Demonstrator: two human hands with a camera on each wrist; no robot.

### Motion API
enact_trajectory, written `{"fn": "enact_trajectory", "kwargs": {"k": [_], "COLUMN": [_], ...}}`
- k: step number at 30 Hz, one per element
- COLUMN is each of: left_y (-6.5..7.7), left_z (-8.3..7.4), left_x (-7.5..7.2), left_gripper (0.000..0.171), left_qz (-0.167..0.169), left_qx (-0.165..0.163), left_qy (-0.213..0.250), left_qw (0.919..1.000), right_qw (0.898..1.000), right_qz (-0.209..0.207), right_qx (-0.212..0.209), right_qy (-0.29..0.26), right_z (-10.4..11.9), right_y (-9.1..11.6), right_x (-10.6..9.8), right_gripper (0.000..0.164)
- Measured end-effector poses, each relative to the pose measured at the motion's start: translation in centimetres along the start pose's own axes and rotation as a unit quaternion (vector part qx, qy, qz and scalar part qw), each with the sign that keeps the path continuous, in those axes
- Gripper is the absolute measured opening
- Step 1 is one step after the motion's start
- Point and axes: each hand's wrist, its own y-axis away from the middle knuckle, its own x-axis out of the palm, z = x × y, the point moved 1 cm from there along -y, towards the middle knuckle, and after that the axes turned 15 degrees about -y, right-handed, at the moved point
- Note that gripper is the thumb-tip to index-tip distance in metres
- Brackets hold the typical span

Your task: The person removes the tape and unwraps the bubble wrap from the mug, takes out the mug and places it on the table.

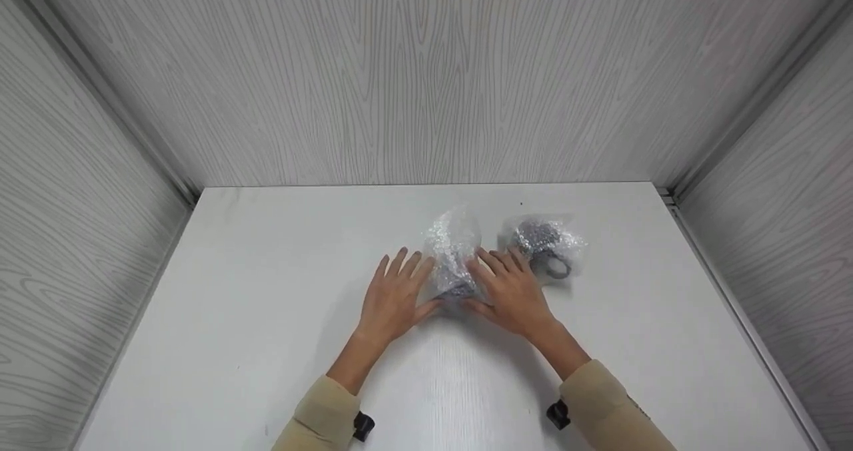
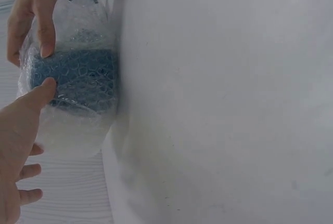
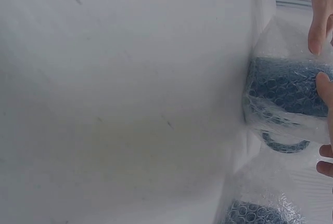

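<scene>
Bubble-wrapped blue mug (image 1: 453,254) stands between the two hands, near the middle of the white table (image 1: 266,291). Left hand (image 1: 394,298) and right hand (image 1: 510,290) press its sides with fingers spread and nearly straight, thumbs at its base. Just beside the right hand, toward the far right corner, lies a second wrapped mug (image 1: 546,246). Grey wood-grain walls (image 1: 426,78) enclose the table.

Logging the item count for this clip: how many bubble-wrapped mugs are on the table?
2. One bubble-wrapped mug stands between the left hand and the right hand, both touching it. The second wrapped mug lies beside the right hand, on its far right. No others show.
</scene>
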Motion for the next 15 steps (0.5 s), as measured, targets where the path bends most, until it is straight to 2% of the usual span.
{"fn": "enact_trajectory", "kwargs": {"k": [5,15], "left_y": [0.4,1.4], "left_z": [0.3,0.5], "left_x": [-0.2,-0.4], "left_gripper": [0.076,0.075], "left_qz": [0.010,-0.004], "left_qx": [-0.005,-0.009], "left_qy": [0.015,0.014], "left_qw": [0.9998,0.9998], "right_qw": [1.000,1.000], "right_qz": [-0.003,-0.009], "right_qx": [-0.006,-0.013], "right_qy": [0.001,-0.014], "right_z": [0.4,1.2], "right_y": [-0.2,0.0], "right_x": [0.1,0.0], "right_gripper": [0.069,0.070]}}
